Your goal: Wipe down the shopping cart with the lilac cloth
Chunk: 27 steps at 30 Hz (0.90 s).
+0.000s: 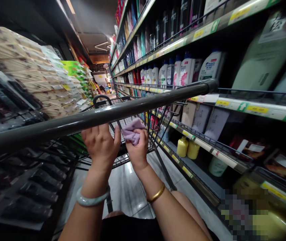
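Observation:
A grey shopping cart handlebar runs slantwise across the view, above both hands. My right hand is closed on a crumpled light purple cloth, held just below the bar by the wire basket. To its left, my left hand is open, fingers stretched out and thumb apart. Its fingertips pass behind the bar, so I cannot tell whether they touch the cart. A pale bangle circles my left wrist and a gold one my right.
Shelves of shampoo bottles line the right side, with yellow jars lower down. Stacked tan packs and dark bagged goods stand on the left. Shiny grey floor tiles show below the cart.

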Tool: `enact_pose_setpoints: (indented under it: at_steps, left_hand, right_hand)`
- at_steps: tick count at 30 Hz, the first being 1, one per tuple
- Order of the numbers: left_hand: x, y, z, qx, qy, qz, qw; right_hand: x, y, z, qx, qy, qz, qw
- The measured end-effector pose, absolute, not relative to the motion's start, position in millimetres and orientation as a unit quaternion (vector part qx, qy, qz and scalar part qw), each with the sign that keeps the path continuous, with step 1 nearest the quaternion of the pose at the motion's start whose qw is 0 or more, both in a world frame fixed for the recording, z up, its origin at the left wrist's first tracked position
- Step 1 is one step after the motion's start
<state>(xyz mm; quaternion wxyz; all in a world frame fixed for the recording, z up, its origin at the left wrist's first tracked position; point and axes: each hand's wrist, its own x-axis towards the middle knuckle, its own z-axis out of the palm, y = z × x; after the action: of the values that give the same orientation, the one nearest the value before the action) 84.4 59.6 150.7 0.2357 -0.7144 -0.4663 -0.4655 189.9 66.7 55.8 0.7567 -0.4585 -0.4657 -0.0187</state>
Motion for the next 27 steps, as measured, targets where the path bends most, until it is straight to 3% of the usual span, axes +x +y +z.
enact_pose_setpoints:
  at_steps: [3, 9, 14, 20, 25, 27]
  left_hand:
    - [83, 59, 150, -0.721, -0.451, -0.465, 0.247]
    - [83, 58, 150, -0.711, -0.448, -0.474, 0.261]
    - [81, 57, 152, -0.718, -0.445, -0.474, 0.248]
    - [78, 59, 151, -0.719, -0.437, -0.490, 0.228]
    - [73, 57, 151, -0.732, -0.404, -0.503, 0.218]
    - [71, 57, 151, -0.739, -0.390, -0.506, 0.216]
  right_hand:
    - [185, 59, 72, -0.397, -0.497, -0.028, 0.771]
    - [193, 65, 64, -0.535, -0.484, 0.044, 0.691]
    - [193, 54, 81, -0.431, -0.543, -0.032, 0.720]
    - [196, 56, 74, -0.549, -0.528, 0.052, 0.645]
    - [188, 36, 98, -0.382, -0.572, -0.007, 0.726]
    - [183, 38, 92, -0.407, -0.577, -0.005, 0.708]
